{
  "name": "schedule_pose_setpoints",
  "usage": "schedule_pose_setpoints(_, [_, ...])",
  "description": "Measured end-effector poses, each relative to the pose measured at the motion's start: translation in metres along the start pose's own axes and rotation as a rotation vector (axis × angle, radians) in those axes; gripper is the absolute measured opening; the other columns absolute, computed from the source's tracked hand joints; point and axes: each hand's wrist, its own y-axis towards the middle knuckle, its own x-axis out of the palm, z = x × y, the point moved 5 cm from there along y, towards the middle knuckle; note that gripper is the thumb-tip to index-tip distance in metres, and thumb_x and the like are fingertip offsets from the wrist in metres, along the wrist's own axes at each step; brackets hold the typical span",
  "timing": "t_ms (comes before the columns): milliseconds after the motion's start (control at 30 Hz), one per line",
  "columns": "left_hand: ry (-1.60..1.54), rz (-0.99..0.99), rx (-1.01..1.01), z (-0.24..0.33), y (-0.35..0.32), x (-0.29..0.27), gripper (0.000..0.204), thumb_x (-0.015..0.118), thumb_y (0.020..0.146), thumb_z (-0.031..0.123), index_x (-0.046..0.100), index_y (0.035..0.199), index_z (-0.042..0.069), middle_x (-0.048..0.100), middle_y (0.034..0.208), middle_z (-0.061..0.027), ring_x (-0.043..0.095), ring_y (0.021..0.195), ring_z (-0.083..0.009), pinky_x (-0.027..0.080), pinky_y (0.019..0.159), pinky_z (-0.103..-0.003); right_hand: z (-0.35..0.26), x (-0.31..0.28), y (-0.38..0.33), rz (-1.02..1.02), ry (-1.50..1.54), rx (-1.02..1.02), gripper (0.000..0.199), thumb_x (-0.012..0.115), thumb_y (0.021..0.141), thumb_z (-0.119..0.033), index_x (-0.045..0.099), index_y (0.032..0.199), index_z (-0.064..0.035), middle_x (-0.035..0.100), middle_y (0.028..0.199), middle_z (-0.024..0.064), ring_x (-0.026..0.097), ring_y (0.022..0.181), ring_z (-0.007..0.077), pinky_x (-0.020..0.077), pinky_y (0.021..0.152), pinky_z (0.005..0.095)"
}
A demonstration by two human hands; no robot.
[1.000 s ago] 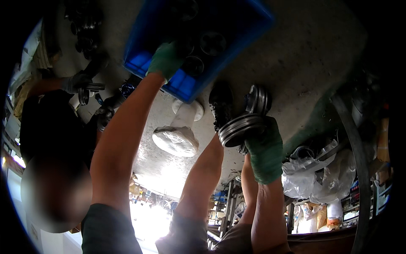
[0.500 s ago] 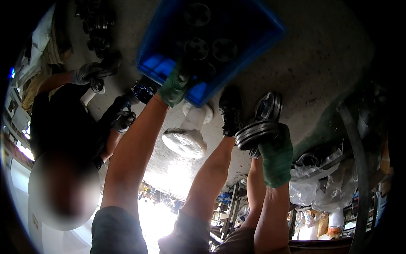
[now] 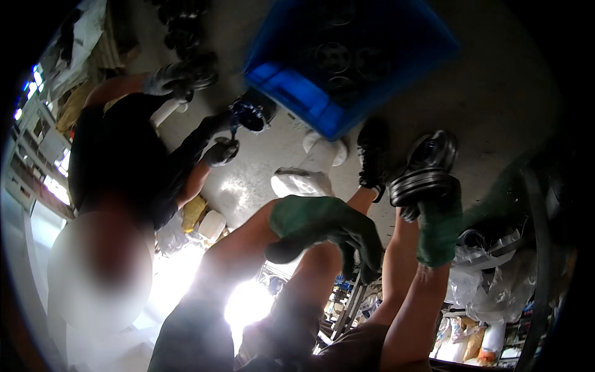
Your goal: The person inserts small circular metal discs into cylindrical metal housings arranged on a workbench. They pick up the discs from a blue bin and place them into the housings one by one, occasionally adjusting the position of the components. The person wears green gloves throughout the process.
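Note:
My left hand (image 3: 325, 226), in a green glove, hangs in front of my knees with its fingers apart and bent downward. Nothing shows in it. My right hand (image 3: 439, 226), gloved the same way, is closed on a shiny dark grooved metal ring (image 3: 420, 186) beside my right leg. Its fingers are mostly hidden behind the ring. Just beyond the ring is my shoe (image 3: 437, 147), partly covered by it. Farther off, a blue plastic crate (image 3: 297, 93) holds several round metal parts with holes (image 3: 333, 57).
A white spool-shaped stand (image 3: 304, 180) is on the concrete floor near my left hand. At left, a co-worker's gloved hand (image 3: 221, 152) holds a thin tool at a dark pot (image 3: 251, 116) smeared with blue. Clear plastic bags (image 3: 496, 279) lie at right.
My left hand has come out of the crate and back toward my knees, its fingers now apart. My right hand still holds the ring. The whole view has shifted, moving the scene rightward.

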Motion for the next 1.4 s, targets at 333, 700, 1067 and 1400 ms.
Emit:
schedule_pose_setpoints(333, [0.373, 1.013, -0.049, 0.018, -0.027, -0.066, 0.054, 0.075, 0.096, 0.034, 0.059, 0.136, 0.0, 0.068, 0.123, -0.0149, 0.069, 0.104, -0.0223, 0.057, 0.09, -0.037, 0.023, -0.015, 0.009, 0.017, -0.149, -0.153, 0.025, 0.063, 0.091, -0.005, 0.061, 0.116, -0.0027, 0.071, 0.103, 0.0075, 0.069, 0.088, 0.0151, 0.0562, 0.078, 0.0303])
schedule_pose_setpoints(700, [1.997, 0.885, -1.444, 0.01, -0.023, -0.329, 0.043, 0.068, 0.09, 0.014, 0.067, 0.133, 0.013, 0.07, 0.124, -0.0107, 0.07, 0.111, -0.0263, 0.056, 0.091, -0.035, -0.003, -0.001, 0.001, 0.072, -0.049, -0.029, 0.026, 0.062, 0.087, -0.003, 0.059, 0.113, -0.003, 0.068, 0.098, 0.0051, 0.063, 0.086, 0.0126, 0.052, 0.078, 0.0284])
schedule_pose_setpoints(1067, [1.018, 1.563, -0.053, 0.008, -0.032, -0.251, 0.029, 0.064, 0.094, 0.015, 0.07, 0.121, 0.006, 0.071, 0.119, -0.0188, 0.068, 0.102, -0.036, 0.054, 0.088, -0.045, 0.0, -0.006, 0.002, 0.08, 0.039, 0.017, 0.027, 0.061, 0.085, 0.0, 0.059, 0.112, -0.0027, 0.065, 0.096, 0.0036, 0.059, 0.083, 0.0101, 0.0503, 0.075, 0.0272])
schedule_pose_setpoints(1400, [1.903, 1.113, -0.432, 0.033, -0.025, -0.241, 0.039, 0.059, 0.089, 0.011, 0.066, 0.128, 0.009, 0.068, 0.122, -0.0228, 0.064, 0.11, -0.0418, 0.053, 0.094, -0.051, 0.008, -0.007, -0.001, 0.122, 0.062, -0.003, 0.03, 0.063, 0.084, -0.002, 0.058, 0.114, -0.0031, 0.065, 0.093, 0.0044, 0.059, 0.078, 0.0102, 0.0502, 0.071, 0.0276])
